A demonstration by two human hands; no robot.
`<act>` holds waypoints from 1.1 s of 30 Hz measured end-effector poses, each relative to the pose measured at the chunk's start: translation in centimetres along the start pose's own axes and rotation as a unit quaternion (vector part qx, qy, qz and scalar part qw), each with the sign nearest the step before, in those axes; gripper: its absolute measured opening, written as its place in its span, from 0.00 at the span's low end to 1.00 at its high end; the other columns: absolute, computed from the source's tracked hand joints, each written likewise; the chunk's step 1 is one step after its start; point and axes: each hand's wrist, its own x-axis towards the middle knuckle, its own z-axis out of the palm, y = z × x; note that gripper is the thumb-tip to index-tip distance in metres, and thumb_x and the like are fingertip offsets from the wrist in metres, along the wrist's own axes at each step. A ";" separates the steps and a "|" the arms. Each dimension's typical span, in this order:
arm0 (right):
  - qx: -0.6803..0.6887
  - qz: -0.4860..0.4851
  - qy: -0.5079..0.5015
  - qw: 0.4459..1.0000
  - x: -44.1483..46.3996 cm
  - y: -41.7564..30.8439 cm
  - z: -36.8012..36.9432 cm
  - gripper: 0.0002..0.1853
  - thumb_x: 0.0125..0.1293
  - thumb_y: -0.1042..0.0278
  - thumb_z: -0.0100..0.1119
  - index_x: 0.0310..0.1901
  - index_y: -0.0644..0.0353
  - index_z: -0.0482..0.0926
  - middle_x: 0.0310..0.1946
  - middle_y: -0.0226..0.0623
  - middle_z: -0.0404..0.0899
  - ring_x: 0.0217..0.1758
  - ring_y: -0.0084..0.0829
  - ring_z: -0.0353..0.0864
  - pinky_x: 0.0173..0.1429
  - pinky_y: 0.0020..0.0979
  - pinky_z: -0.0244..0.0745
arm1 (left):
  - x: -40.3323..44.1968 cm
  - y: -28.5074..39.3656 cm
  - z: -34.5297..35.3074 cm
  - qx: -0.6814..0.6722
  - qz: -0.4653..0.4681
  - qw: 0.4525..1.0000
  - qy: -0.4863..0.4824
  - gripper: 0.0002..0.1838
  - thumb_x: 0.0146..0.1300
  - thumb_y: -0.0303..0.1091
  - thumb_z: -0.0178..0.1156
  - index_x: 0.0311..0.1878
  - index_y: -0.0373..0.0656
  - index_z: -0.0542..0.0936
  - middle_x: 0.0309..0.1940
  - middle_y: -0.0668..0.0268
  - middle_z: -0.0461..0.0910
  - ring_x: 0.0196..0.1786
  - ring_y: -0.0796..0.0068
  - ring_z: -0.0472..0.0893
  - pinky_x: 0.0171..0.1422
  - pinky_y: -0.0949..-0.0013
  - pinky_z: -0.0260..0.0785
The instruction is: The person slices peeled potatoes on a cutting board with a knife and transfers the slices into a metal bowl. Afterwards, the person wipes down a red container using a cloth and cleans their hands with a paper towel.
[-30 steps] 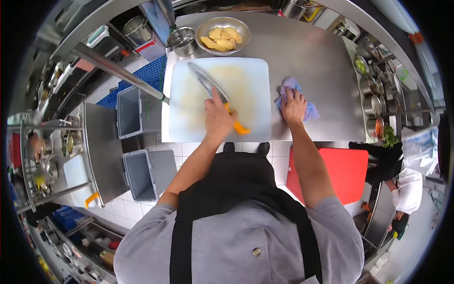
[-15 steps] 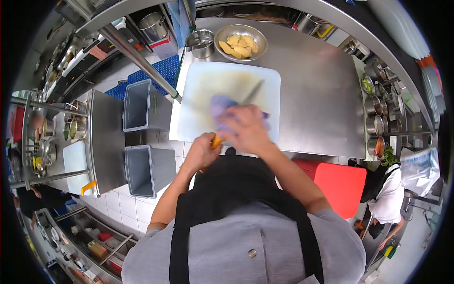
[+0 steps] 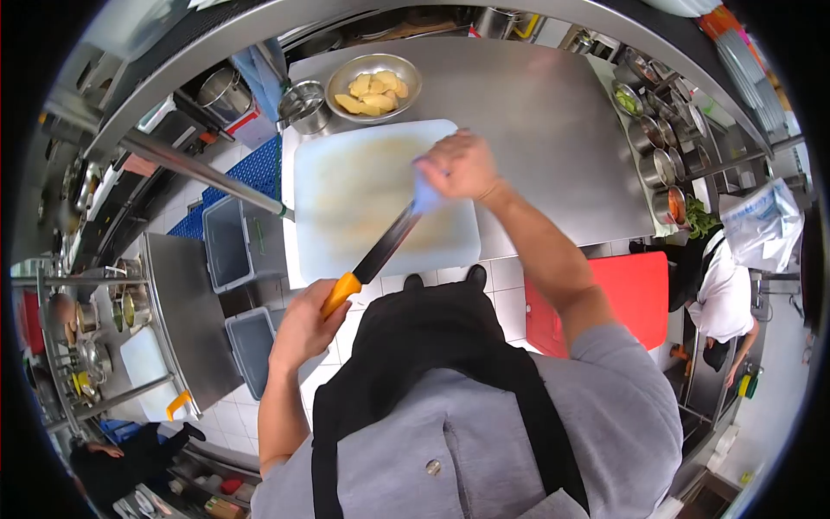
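My left hand (image 3: pixel 303 327) is closed round the yellow handle of a kitchen knife (image 3: pixel 387 246), whose dark blade slants up and right over the front of the white cutting board (image 3: pixel 333 195). Folded about the far end of the blade is a bluish-purple cloth (image 3: pixel 425 192), which hides the tip. My right hand (image 3: pixel 462 164) grips that cloth above the board's right side. Behind the board, a steel bowl (image 3: pixel 332 86) holds several pale yellow peeled pieces (image 3: pixel 378 92). A small steel pot (image 3: pixel 304 108) stands left of the bowl.
The board rests on a steel counter (image 3: pixel 536 138). Grey bins (image 3: pixel 226 246) stand to the left beyond a slanting metal pole (image 3: pixel 203 177). A red lid (image 3: pixel 635 303) is at lower right, near a person in white (image 3: pixel 722 285). Steel pots (image 3: pixel 661 169) line the right side.
My right hand and the cloth have moved up and right, away from my left hand. The knife has swung out over the board's front, its blade now in the cloth. The view has shifted.
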 end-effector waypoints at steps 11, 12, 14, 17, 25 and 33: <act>-0.285 0.579 -0.143 0.750 -20.6 11.9 -8.7 0.34 0.75 0.35 0.47 0.73 0.48 0.72 0.74 0.50 0.67 0.76 0.58 0.66 0.74 0.60 0.64 | 5.4 -8.4 5.5 0.099 -0.059 0.978 0.172 0.17 0.64 0.29 0.68 0.55 0.40 0.79 0.50 0.52 0.80 0.49 0.41 0.82 0.53 0.49 0.76; -0.275 0.557 -0.235 0.748 -25.1 11.4 -6.1 0.37 0.75 0.34 0.47 0.79 0.45 0.65 0.82 0.47 0.56 0.84 0.58 0.54 0.79 0.66 0.54 | 6.4 -8.9 6.1 0.104 -0.064 0.977 0.174 0.17 0.64 0.30 0.68 0.55 0.41 0.79 0.52 0.54 0.79 0.50 0.42 0.82 0.53 0.50 0.76; -0.193 0.573 -0.223 0.765 -24.6 10.9 -6.8 0.41 0.76 0.32 0.45 0.83 0.45 0.56 0.85 0.47 0.46 0.87 0.58 0.42 0.82 0.71 0.39 | 8.1 -9.7 7.7 0.103 -0.059 0.978 0.174 0.18 0.64 0.31 0.69 0.56 0.43 0.79 0.54 0.56 0.79 0.51 0.43 0.82 0.53 0.50 0.77; -0.270 0.573 -0.299 0.714 -21.9 12.0 -9.2 0.42 0.75 0.32 0.45 0.82 0.47 0.58 0.84 0.50 0.51 0.86 0.59 0.47 0.82 0.70 0.41 | 10.1 -12.1 8.9 0.120 0.016 0.977 0.176 0.21 0.61 0.34 0.71 0.57 0.44 0.79 0.57 0.57 0.79 0.50 0.42 0.83 0.53 0.49 0.77; -0.258 0.499 -0.267 0.783 -26.2 15.4 -9.8 0.46 0.75 0.31 0.45 0.83 0.55 0.54 0.82 0.60 0.51 0.85 0.60 0.50 0.84 0.62 0.42 | 13.2 -4.5 15.3 0.059 0.014 0.924 0.378 0.10 0.64 0.37 0.71 0.41 0.41 0.83 0.40 0.56 0.83 0.44 0.55 0.82 0.47 0.55 0.73; -0.277 0.607 -0.257 0.700 -22.4 37.2 -7.6 0.53 0.68 0.20 0.46 0.83 0.53 0.52 0.82 0.64 0.45 0.86 0.59 0.45 0.83 0.62 0.44 | 17.1 -0.1 23.6 -0.171 -0.148 0.858 0.462 0.21 0.75 0.39 0.63 0.27 0.35 0.75 0.18 0.61 0.67 0.22 0.71 0.65 0.30 0.65 0.62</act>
